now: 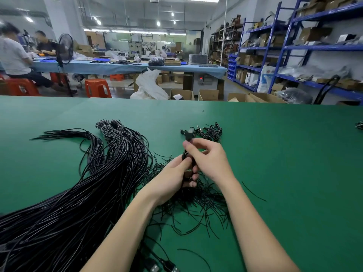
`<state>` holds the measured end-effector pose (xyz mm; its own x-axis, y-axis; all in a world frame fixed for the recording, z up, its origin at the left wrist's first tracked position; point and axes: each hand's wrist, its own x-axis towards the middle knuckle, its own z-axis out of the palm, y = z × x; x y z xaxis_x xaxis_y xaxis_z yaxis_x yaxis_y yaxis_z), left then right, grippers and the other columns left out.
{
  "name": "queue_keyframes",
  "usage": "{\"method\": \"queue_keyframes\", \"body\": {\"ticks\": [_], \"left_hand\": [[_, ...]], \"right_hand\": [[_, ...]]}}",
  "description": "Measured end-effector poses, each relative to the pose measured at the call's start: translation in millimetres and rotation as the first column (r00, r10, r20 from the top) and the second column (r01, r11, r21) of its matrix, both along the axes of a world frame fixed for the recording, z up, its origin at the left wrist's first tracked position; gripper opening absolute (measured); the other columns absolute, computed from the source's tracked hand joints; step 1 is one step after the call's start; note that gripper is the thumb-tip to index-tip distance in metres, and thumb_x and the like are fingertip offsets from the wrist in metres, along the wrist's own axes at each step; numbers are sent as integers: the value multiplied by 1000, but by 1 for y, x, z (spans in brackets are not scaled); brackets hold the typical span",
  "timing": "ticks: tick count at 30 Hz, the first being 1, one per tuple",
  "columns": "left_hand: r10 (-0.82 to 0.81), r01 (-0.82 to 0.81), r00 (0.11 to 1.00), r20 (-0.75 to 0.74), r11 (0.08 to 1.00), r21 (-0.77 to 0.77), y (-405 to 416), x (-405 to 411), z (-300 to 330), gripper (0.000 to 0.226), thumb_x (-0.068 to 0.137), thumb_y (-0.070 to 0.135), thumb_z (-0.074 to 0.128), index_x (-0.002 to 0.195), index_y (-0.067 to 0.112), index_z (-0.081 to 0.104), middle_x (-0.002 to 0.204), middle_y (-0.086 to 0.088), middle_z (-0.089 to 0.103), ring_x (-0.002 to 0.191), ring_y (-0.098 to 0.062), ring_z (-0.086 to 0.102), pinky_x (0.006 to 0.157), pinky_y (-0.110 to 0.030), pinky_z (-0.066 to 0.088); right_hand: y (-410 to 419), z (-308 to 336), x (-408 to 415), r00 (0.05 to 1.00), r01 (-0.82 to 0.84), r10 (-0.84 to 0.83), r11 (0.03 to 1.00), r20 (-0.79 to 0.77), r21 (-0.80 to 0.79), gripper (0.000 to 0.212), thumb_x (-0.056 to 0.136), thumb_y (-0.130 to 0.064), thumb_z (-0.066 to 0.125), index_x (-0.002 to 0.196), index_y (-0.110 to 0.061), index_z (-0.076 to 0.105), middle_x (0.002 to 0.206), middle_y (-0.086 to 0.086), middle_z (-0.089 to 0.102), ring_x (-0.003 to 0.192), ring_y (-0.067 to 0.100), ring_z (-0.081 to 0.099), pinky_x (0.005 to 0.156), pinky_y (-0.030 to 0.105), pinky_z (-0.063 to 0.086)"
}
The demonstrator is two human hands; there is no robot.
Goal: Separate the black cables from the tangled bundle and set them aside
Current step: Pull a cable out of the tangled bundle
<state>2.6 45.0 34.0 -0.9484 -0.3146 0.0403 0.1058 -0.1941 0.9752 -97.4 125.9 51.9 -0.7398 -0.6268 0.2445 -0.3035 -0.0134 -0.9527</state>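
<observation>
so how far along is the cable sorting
Done: a big sheaf of straightened black cables lies on the left of the green table. In hand: the left hand and right hand both grip a few cables pulled up from the tangle. Left: the tangled bundle beneath the hands, plus a small clump farther back.

Green table (284, 163), matte surface, far edge running straight across mid-frame. Lying on it: large bundle (78, 193) of long black cables, left side, fanned from the near-left corner up to cut ends at mid-table. Tangle (196, 209) of thin black wires at centre, touching the bundle's right edge. Small cluster (210, 131) of cables with connectors further back. One stray wire (253, 192) to the right, apart. USB plugs (163, 266) at near edge.
</observation>
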Motion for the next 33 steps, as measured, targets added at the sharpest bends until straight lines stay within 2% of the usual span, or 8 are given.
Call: {"method": "queue_keyframes", "body": {"ticks": [3, 8, 13, 17, 21, 23, 28, 33], "left_hand": [[-19, 19, 1000, 8, 1000, -12, 1, 1, 1, 30, 110, 22, 38, 125, 5, 58, 76, 1, 50, 65, -11, 47, 63, -26, 45], [-29, 27, 999, 34, 998, 53, -1, 5, 5, 22, 109, 24, 40, 113, 6, 51, 77, -2, 53, 65, -15, 48, 64, -29, 45], [-38, 33, 999, 32, 990, 139, -2, 2, 2, 20, 108, 24, 42, 110, 9, 54, 73, -1, 52, 63, -14, 48, 62, -28, 47], [128, -109, 991, -49, 952, 286, -8, -2, -1, 20, 108, 24, 41, 98, 10, 51, 70, 1, 49, 61, -14, 45, 59, -25, 45], [273, -221, 953, -128, 921, 321, -10, -7, -5, 23, 109, 24, 37, 95, 11, 50, 70, 1, 51, 61, -13, 48, 63, -27, 42], [293, -239, 945, -146, 922, 303, -9, -9, -7, 23, 109, 25, 37, 96, 11, 50, 71, 2, 52, 62, -14, 49, 66, -29, 41], [254, -199, 956, -146, 928, 316, -12, -8, -9, 25, 109, 28, 39, 101, 8, 52, 76, -1, 53, 65, -15, 50, 69, -30, 40], [209, -159, 969, -131, 936, 314, -10, -7, -10, 27, 108, 30, 45, 108, 5, 56, 80, -3, 58, 70, -17, 56, 65, -28, 49]], "right_hand": [[-3, 2, 4, 997, 68, -67, 998, 38, -12, 13, 90, -36, 76, 85, -24, 75, 58, -6, 67, 35, 15, 52, 37, 23, 43], [0, 8, 1, 998, -23, 19, 998, 66, 65, 13, 87, -31, 80, 78, -25, 74, 60, -10, 68, 36, 14, 49, 43, 23, 45], [7, 8, 3, 977, -130, 115, 989, 180, 72, 21, 91, -34, 76, 103, -17, 78, 72, -7, 71, 44, 12, 56, 43, 22, 47], [23, -11, 15, 974, 181, -194, 977, 120, 112, 32, 86, -54, 74, 102, -26, 70, 91, -13, 74, 82, 6, 70, 72, 28, 52], [37, -33, 36, 979, -142, 88, 940, 182, 309, 28, 83, -48, 78, 85, -19, 77, 80, -9, 78, 54, 2, 59, 58, 19, 46], [35, -39, 45, 951, -265, 205, 926, 231, 269, 16, 89, -33, 76, 84, -18, 79, 82, -4, 79, 51, 5, 54, 55, 18, 43], [30, -47, 49, 946, -170, 144, 983, 292, 65, 13, 96, -18, 70, 85, -13, 75, 76, 3, 77, 49, 9, 45, 45, 15, 36], [33, -46, 43, 952, -210, 179, 972, 250, 104, 18, 97, -16, 68, 82, -8, 73, 70, 0, 72, 51, 9, 45, 47, 18, 35]]}}
